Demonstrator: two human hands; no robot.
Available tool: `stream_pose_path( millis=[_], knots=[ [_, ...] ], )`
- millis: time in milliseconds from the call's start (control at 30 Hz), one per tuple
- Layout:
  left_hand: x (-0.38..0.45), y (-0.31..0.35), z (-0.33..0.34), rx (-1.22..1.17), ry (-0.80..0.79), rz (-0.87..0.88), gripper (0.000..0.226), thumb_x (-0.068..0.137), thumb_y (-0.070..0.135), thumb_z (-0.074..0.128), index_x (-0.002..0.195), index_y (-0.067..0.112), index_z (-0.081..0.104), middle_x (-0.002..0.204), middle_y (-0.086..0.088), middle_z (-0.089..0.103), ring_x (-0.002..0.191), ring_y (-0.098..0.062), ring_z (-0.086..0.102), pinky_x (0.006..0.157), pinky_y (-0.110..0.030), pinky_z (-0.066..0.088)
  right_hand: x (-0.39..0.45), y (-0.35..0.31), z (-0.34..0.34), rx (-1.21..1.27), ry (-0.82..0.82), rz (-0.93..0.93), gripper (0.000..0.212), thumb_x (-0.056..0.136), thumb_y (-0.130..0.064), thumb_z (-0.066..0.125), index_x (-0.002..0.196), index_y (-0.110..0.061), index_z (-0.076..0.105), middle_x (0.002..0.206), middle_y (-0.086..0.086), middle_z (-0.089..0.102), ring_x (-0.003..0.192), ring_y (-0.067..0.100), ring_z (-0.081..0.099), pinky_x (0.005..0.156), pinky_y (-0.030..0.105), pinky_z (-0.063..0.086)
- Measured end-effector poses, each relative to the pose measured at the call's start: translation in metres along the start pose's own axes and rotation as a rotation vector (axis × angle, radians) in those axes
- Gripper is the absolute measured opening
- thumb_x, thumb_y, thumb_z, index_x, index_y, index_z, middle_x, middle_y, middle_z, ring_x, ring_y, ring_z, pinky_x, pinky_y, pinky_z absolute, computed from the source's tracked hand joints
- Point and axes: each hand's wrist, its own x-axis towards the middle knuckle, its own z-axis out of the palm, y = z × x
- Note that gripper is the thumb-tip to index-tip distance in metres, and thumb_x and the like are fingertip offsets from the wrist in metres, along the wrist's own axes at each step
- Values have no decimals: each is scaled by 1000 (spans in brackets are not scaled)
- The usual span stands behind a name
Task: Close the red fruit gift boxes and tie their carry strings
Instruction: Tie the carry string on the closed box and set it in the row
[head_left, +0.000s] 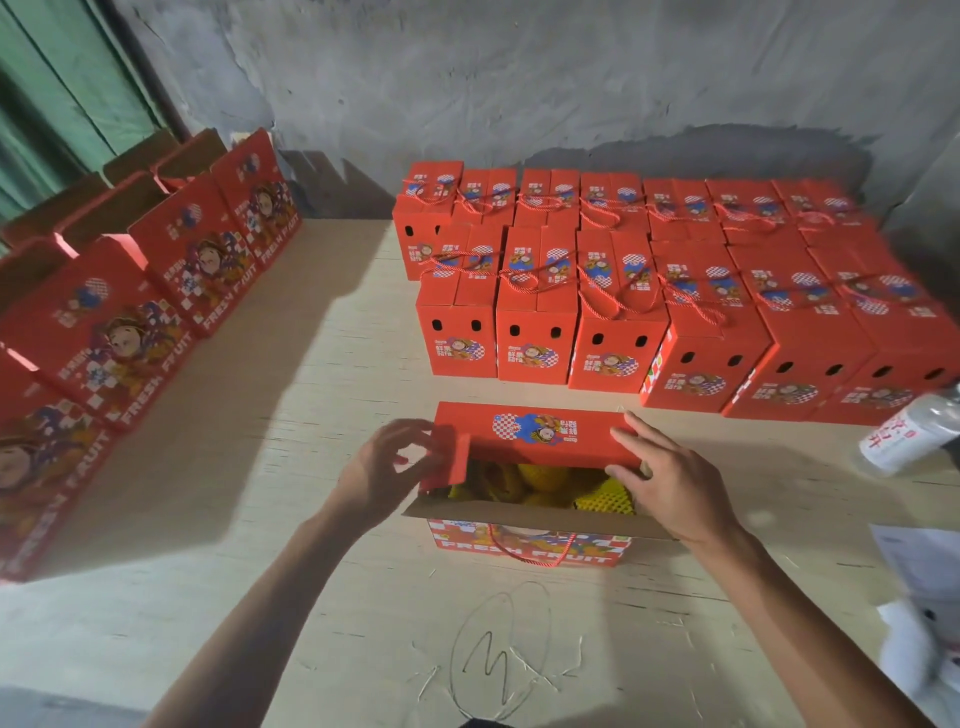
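Pencil scribbles (501, 657) mark the pale plywood tabletop (291, 467) closest to the viewer, and just beyond them stands the half-open red cardboard fruit gift box (530, 545), its front printed "FRESH FRUIT" with a red twisted carry string (530, 552) drooping across it. Yellow fruit in foam netting (597, 499) shows inside. One red top flap (540, 441) is folded partway over the opening. The left hand (384, 470) pinches the flap's left end tab between curled fingers; the right hand (675, 483) curls round the flap's right end, thumb under its edge. Behind, two rows of closed red boxes with tied strings (623, 291) stand packed together. Along the left edge runs a line of open red boxes (171, 291). At far right lies a clear plastic bottle with a white label (906, 436)
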Motion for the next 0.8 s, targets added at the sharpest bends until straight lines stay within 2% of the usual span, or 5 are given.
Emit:
stream_pose_path(
  millis=[233,333,433,600,800],
  knots=[
    [17,-5,11,5,-121,95,41,92,15,75,131,19,63,145,8,55,132,-12,51,103,-23,44,9,-3,-17,-181,-118,-39,59,89,-62,67,141,-34,60,158,-17,42,98,4,69,80,26,58],
    [28,-4,7,-91,-202,38,60,90,12,77,145,20,53,150,6,49,135,-10,47,101,-29,49,24,4,-40,-287,-32,-12,51,89,-71,58,106,-27,76,113,-11,74,80,9,67,57,18,45],
    [37,-5,10,-142,-229,-7,58,88,4,76,142,14,57,153,0,42,139,-19,45,100,-43,55,32,12,-61,-9,68,98,58,97,-64,48,74,-14,69,66,-3,69,58,19,64,51,25,43],
    [35,-6,21,-136,-133,35,43,89,9,75,131,15,67,146,4,45,130,-22,53,87,-34,61,20,-5,-48,497,-2,167,28,107,-28,49,104,-16,75,85,-13,77,81,0,71,71,23,57],
    [25,0,27,181,64,145,31,91,32,77,119,21,75,126,-3,63,116,-30,54,96,-47,50,-17,-5,-5,177,171,-238,12,88,-4,77,98,-9,80,110,0,75,101,19,68,85,36,58]
  ],
)
